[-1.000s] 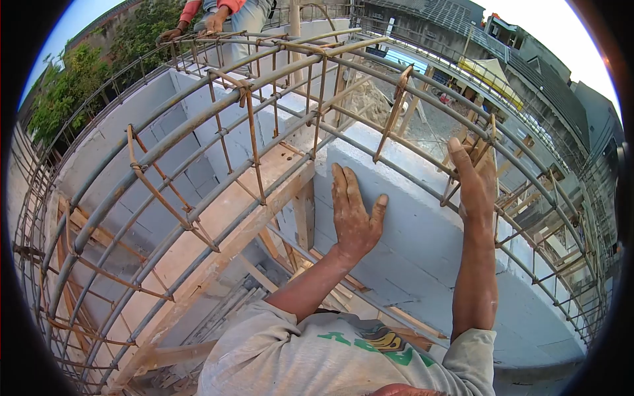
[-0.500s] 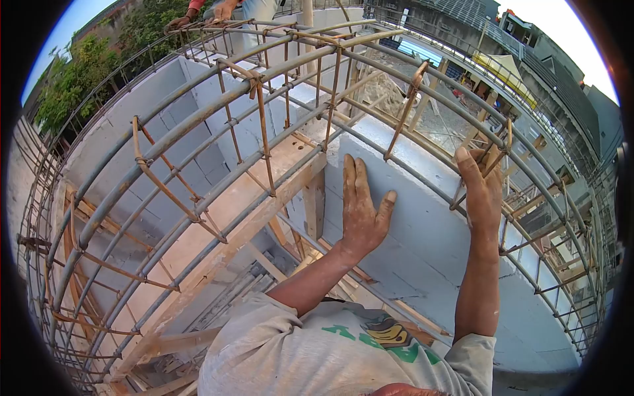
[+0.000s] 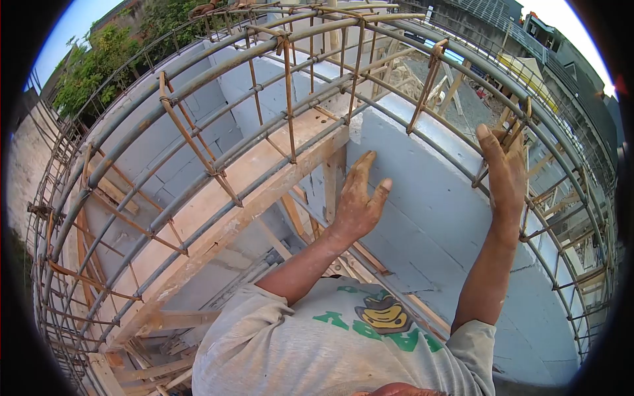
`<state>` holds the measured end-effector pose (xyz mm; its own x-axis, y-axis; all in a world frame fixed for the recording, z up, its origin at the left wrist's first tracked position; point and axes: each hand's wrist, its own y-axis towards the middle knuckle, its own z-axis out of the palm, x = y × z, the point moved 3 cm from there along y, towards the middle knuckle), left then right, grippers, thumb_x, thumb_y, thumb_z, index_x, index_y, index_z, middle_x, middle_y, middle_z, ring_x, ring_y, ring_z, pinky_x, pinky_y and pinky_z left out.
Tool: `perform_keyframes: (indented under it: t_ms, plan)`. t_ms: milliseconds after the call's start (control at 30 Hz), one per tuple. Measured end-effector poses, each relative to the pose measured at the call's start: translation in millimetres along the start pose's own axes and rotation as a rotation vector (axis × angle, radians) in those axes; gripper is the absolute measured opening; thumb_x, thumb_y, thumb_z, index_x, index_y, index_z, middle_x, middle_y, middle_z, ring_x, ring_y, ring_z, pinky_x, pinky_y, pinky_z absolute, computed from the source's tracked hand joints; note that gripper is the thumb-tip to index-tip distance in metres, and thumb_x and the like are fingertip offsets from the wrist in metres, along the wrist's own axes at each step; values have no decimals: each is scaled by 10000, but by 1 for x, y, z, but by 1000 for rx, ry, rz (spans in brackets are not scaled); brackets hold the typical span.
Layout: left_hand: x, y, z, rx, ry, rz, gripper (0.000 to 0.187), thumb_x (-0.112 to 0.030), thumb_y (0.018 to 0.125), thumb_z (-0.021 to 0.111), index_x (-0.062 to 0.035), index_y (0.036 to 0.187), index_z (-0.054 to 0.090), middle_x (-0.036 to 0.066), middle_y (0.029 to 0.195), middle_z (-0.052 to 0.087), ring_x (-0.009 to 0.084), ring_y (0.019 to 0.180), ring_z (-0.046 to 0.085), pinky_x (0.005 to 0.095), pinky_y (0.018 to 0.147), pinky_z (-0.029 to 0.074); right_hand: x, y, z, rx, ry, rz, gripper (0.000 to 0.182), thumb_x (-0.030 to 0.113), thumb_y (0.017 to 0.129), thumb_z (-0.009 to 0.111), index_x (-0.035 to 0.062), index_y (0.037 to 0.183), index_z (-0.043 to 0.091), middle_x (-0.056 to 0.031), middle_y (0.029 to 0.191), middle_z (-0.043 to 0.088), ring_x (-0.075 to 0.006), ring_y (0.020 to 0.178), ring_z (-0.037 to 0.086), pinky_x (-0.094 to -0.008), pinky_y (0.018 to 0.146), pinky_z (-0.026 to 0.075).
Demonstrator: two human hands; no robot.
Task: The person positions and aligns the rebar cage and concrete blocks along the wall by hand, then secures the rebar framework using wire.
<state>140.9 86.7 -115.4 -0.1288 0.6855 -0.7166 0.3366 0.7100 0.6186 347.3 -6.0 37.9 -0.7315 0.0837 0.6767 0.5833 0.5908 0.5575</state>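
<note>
My left hand (image 3: 360, 206) is open, thumb apart from the fingers, against or close over the face of the pale block wall (image 3: 422, 198), below its upper corner. My right hand (image 3: 506, 178) is raised at the rebar cage (image 3: 426, 89), its fingers curled round the bars beside a rusty stirrup (image 3: 522, 122) and its thumb standing up on the near side. Long grey bars tied with rusty stirrups make up the cage, which arcs across the view above the wall top. Some of the right fingers are hidden behind the bars.
A wooden formwork board (image 3: 264, 178) runs diagonally under the cage at left. Timber props (image 3: 172, 320) and scraps lie below. More block walls (image 3: 191, 119) stand behind the cage. At the top edge, part of another person's hand (image 3: 201, 10) shows at the bars.
The view has shifted, so the cage and wall appear farther right and higher. My left hand has drawn down from the wall's upper corner. My right hand stays at the same stirrup.
</note>
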Motion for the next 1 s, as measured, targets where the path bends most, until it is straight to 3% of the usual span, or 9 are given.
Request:
perform_keyframes:
  t_ms: [200, 300, 400, 533, 733, 1000]
  plan:
    - [-7, 3, -17, -46, -50, -36, 723, -400, 1002, 539, 94, 1462, 278, 312, 1443, 381, 376, 1372, 388, 465, 1132, 321, -2, -2, -1, 10, -18, 7, 922, 613, 807, 699, -107, 1337, 475, -267, 1080, 620, -368, 1032, 623, -430, 930, 468]
    - [-6, 13, -25, -156, -181, -116, 717, -337, 1002, 558, 84, 1486, 238, 290, 1453, 378, 339, 1385, 377, 436, 1128, 334, -3, -1, -1, 3, -19, -13, 927, 614, 795, 711, -102, 1336, 478, -292, 1123, 616, -395, 1078, 615, -440, 951, 461]
    - [-8, 29, -36, -204, -502, -211, 765, -326, 986, 588, 91, 1493, 196, 312, 1458, 347, 376, 1377, 372, 446, 1148, 301, -2, -2, -1, 0, -25, -18, 921, 611, 794, 713, -97, 1336, 481, -291, 1116, 620, -393, 1076, 620, -442, 938, 468]
    - [-3, 32, -41, -230, -518, -236, 652, -290, 972, 625, 81, 1427, 342, 252, 1397, 437, 311, 1333, 433, 394, 1115, 348, 2, -4, -3, 9, 5, -8, 896, 606, 794, 716, -80, 1328, 495, -281, 1108, 626, -392, 1047, 634, -444, 919, 481]
    - [-8, 38, -45, -303, -665, -272, 413, -202, 960, 638, 39, 1253, 475, 123, 1175, 543, 162, 1089, 542, 286, 976, 444, 0, -5, -3, -5, 11, -24, 887, 621, 771, 732, -65, 1296, 530, -276, 1081, 633, -385, 1014, 649, -446, 885, 503]
    - [-15, 41, -39, -355, -651, -281, 380, -174, 952, 638, 28, 1235, 485, 120, 1148, 559, 158, 1076, 551, 279, 947, 463, 2, -7, -3, -4, 71, -39, 885, 624, 757, 745, -90, 1239, 542, -245, 989, 645, -361, 955, 669, -430, 868, 516]
